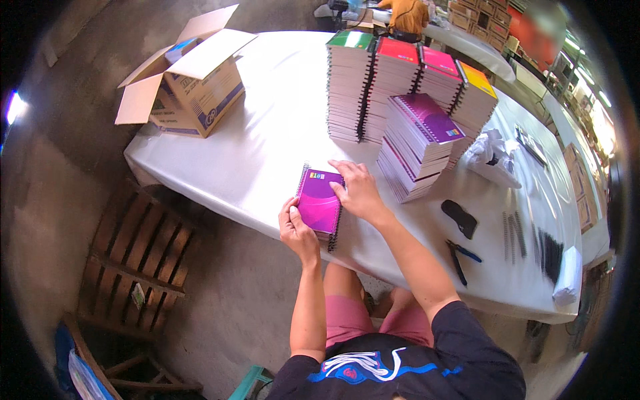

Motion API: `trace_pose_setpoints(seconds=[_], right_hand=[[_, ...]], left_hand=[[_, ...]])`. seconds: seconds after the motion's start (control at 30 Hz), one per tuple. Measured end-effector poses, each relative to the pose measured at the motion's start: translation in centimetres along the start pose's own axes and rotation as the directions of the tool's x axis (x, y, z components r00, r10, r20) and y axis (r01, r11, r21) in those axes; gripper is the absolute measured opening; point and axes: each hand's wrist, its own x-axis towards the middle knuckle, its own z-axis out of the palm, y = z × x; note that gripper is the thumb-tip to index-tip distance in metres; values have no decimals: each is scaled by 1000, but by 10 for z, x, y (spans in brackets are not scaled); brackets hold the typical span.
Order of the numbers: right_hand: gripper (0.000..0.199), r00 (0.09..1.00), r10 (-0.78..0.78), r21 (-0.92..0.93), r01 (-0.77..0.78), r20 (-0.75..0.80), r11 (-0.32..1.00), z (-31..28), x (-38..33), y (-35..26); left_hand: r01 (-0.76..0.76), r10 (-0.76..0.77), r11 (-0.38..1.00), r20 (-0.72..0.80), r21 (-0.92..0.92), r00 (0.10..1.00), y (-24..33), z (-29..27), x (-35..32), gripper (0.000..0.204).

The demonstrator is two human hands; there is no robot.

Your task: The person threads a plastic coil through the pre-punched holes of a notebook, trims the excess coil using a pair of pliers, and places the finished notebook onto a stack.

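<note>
A small stack of spiral notebooks lies at the table's near edge, a purple notebook (pixel 320 208) on top. Light coils show along its left side, and black coils stick out at its lower right. My left hand (pixel 298 232) grips the stack's left edge, thumb over the cover. At the upper right corner, my right hand (pixel 361 192) holds the stack with its thumb on the cover and fingers at the far edge. Just beyond stands a tall pile of purple-covered notebooks (pixel 419 143). Behind it rise stacks with green (pixel 351 40), red (pixel 398 51), pink (pixel 442 62) and yellow (pixel 477 79) covers.
An open cardboard box (pixel 200 100) sits at the table's far left. To the right lie a dark flat pouch-like thing (pixel 459 219), pliers (pixel 464 253), loose coils (pixel 514 235), black coils (pixel 550 257) and a crumpled white bag (pixel 492 160). A wooden pallet (pixel 137 257) is at the lower left.
</note>
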Motion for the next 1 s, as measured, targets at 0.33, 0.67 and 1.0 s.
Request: trace_pose_setpoints(seconds=[0.33, 0.67, 1.0], right_hand=[[60, 860, 270, -226, -393, -432, 891, -210, 30, 57], [27, 874, 184, 251, -74, -450, 965, -214, -21, 19], [46, 808, 331, -175, -462, -487, 870, -214, -178, 155]], left_hand=[[-182, 190, 980, -117, 78, 975, 34, -14, -8, 34], [-148, 248, 903, 208, -404, 946, 149, 55, -66, 43], [-633, 147, 768, 933, 101, 328, 128, 51, -61, 12]])
